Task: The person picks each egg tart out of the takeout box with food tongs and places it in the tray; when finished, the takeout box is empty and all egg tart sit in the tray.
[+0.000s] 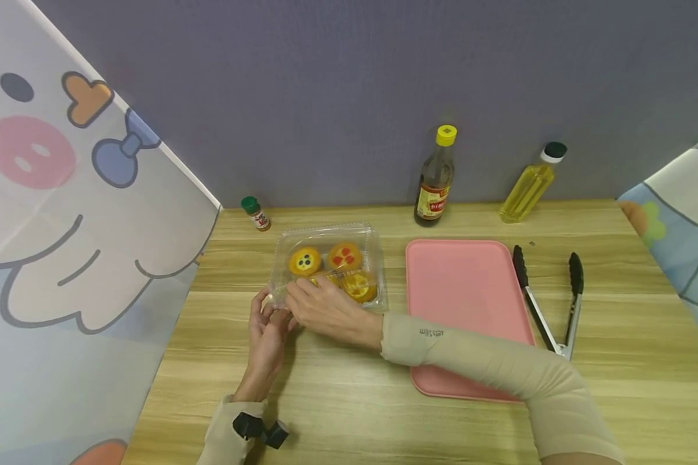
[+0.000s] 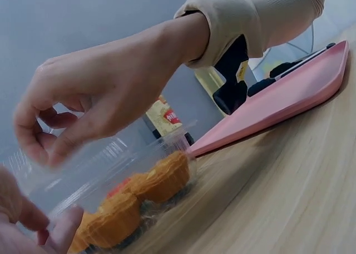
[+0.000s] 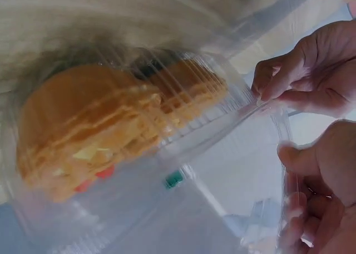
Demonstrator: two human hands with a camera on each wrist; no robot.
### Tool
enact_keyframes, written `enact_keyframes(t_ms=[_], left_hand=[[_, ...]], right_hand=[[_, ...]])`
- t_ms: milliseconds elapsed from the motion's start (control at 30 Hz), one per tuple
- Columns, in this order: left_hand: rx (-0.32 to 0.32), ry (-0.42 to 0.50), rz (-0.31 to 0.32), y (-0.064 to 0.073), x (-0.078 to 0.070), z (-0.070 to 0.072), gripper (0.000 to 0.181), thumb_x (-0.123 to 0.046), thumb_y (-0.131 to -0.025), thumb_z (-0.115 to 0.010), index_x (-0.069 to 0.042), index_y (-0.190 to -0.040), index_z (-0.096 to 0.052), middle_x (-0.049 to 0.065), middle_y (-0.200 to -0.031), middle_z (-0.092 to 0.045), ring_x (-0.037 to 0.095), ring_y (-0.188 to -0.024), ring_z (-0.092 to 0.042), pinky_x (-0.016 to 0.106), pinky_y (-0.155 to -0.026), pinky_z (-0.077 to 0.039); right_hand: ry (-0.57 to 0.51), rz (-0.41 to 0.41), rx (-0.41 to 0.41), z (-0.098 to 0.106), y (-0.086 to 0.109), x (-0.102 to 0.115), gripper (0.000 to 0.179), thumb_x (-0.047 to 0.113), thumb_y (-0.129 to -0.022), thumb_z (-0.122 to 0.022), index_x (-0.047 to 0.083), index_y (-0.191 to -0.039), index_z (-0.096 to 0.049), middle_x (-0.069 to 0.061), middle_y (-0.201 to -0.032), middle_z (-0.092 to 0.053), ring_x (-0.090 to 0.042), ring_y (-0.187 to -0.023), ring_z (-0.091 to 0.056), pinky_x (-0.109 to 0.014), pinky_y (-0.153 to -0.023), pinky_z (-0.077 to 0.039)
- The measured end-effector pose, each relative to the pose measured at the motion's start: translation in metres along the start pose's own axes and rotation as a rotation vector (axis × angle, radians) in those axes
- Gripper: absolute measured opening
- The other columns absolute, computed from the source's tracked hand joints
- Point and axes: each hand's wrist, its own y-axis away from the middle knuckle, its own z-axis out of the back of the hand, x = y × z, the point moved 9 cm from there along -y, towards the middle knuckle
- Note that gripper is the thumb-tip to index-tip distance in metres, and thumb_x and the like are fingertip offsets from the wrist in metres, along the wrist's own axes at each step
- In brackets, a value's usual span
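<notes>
A clear plastic clamshell box [image 1: 378, 258] sits on the table, with several fruit-topped tarts [image 1: 344, 257] inside. Its lid [image 3: 245, 176] stands slightly apart from the base along the near side. At the near left corner my left hand [image 1: 267, 339] pinches the base's edge between thumb and finger, clearest in the right wrist view. My right hand [image 1: 331, 311] reaches across from the right and grips the lid's edge, thumb on one side and curled fingers on the other. It covers part of the front tarts in the head view.
Right of the box lies a pink tray [image 1: 465, 278], partly under my right forearm. Beyond it are black-tipped tongs [image 1: 538, 316], spread apart. At the back stand a spice jar [image 1: 257, 214], a dark sauce bottle [image 1: 434, 184] and an oil bottle [image 1: 529, 188] near the wall.
</notes>
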Motion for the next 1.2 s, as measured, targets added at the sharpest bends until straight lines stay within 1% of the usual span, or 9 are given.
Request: enact_keyframes(t_ms=[100,200,333,533,633,733,800,1000,1200], left_hand=[[0.008,0.016,0.013,0.000,0.000,0.001,0.055,0.002,-0.107,-0.044,-0.014,-0.155,-0.022,-0.007,-0.103,-0.058,0.007,-0.097,-0.066,0.026,-0.098,-0.061],[0.012,0.030,0.025,0.001,0.001,0.002,0.058,0.003,-0.107,-0.044,-0.015,-0.157,-0.021,-0.005,-0.098,-0.056,0.009,-0.094,-0.065,0.030,-0.102,-0.060],[-0.005,0.054,0.038,0.003,0.003,0.002,0.058,0.004,-0.107,-0.045,-0.015,-0.157,-0.023,-0.005,-0.096,-0.057,0.010,-0.094,-0.067,0.030,-0.102,-0.060],[-0.029,0.087,0.015,0.003,0.001,0.002,0.056,0.004,-0.106,-0.049,-0.010,-0.155,-0.025,-0.004,-0.093,-0.059,0.010,-0.090,-0.068,0.029,-0.097,-0.062],[-0.022,0.099,0.009,0.003,0.000,0.000,0.056,0.004,-0.106,-0.049,-0.008,-0.155,-0.025,-0.005,-0.092,-0.059,0.010,-0.089,-0.069,0.029,-0.095,-0.062],[-0.018,0.114,0.015,0.003,-0.001,0.000,0.055,0.004,-0.106,-0.049,-0.008,-0.154,-0.025,-0.005,-0.090,-0.059,0.010,-0.088,-0.069,0.028,-0.095,-0.062],[-0.019,0.118,0.018,0.003,-0.001,0.000,0.054,0.004,-0.106,-0.049,-0.007,-0.154,-0.026,-0.005,-0.090,-0.058,0.010,-0.088,-0.069,0.028,-0.095,-0.062],[-0.028,0.115,0.053,0.004,0.002,0.001,0.053,0.005,-0.106,-0.047,-0.010,-0.153,-0.028,-0.005,-0.090,-0.059,0.010,-0.089,-0.068,0.027,-0.095,-0.062],[-0.037,0.114,0.065,0.004,0.004,0.002,0.053,0.006,-0.106,-0.048,-0.010,-0.152,-0.029,-0.005,-0.090,-0.059,0.010,-0.089,-0.069,0.027,-0.094,-0.063]], right_hand=[[0.006,-0.042,0.000,0.008,-0.011,-0.021,0.013,0.027,-0.105,-0.056,0.021,-0.095,-0.061,0.009,-0.091,-0.056,-0.007,-0.075,-0.046,-0.016,-0.055,-0.036],[-0.031,-0.072,0.051,0.014,-0.023,-0.042,0.012,0.012,-0.106,-0.053,0.018,-0.097,-0.058,0.007,-0.090,-0.053,-0.008,-0.072,-0.043,-0.016,-0.052,-0.029],[-0.088,-0.068,0.083,0.014,-0.026,-0.048,0.015,0.005,-0.104,-0.050,0.017,-0.100,-0.058,0.006,-0.093,-0.054,-0.009,-0.072,-0.043,-0.017,-0.051,-0.027],[-0.135,-0.090,0.061,0.015,-0.027,-0.058,0.009,0.010,-0.104,-0.060,0.018,-0.108,-0.061,0.005,-0.103,-0.062,-0.008,-0.076,-0.056,-0.017,-0.054,-0.042],[-0.145,-0.114,0.043,0.017,-0.028,-0.070,0.012,0.012,-0.102,-0.066,0.017,-0.113,-0.063,0.003,-0.110,-0.066,-0.011,-0.086,-0.064,-0.020,-0.060,-0.051],[-0.162,-0.147,0.027,0.020,-0.028,-0.084,0.013,0.009,-0.103,-0.064,0.015,-0.114,-0.063,0.001,-0.110,-0.067,-0.014,-0.092,-0.067,-0.024,-0.065,-0.056],[-0.173,-0.178,0.017,0.022,-0.026,-0.095,0.012,0.007,-0.103,-0.062,0.014,-0.113,-0.063,0.000,-0.109,-0.068,-0.016,-0.093,-0.068,-0.025,-0.063,-0.056],[-0.183,-0.273,-0.021,0.024,-0.015,-0.127,0.014,0.002,-0.099,-0.060,0.011,-0.106,-0.068,-0.004,-0.101,-0.067,-0.020,-0.084,-0.063,-0.027,-0.058,-0.053],[-0.206,-0.391,-0.060,0.022,0.002,-0.160,0.011,0.010,-0.101,-0.061,0.008,-0.100,-0.071,-0.005,-0.094,-0.069,-0.023,-0.079,-0.062,-0.029,-0.053,-0.049]])
